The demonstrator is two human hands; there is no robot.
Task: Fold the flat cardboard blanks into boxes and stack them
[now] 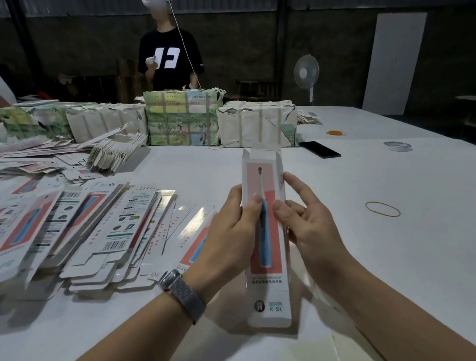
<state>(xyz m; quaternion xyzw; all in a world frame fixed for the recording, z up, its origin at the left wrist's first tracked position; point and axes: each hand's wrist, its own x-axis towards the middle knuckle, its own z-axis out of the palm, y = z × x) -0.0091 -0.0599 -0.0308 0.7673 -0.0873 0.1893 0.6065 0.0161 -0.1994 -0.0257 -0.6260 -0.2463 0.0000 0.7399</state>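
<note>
Box (269, 240): glossy printed cardboard. Flat blanks (63, 222): same, glare on them. Table (374, 192): smooth matt white. Bundles (253, 127): torn paper wrap.

Flat blanks (63, 222) left of box (269, 240), probably touching.
</note>
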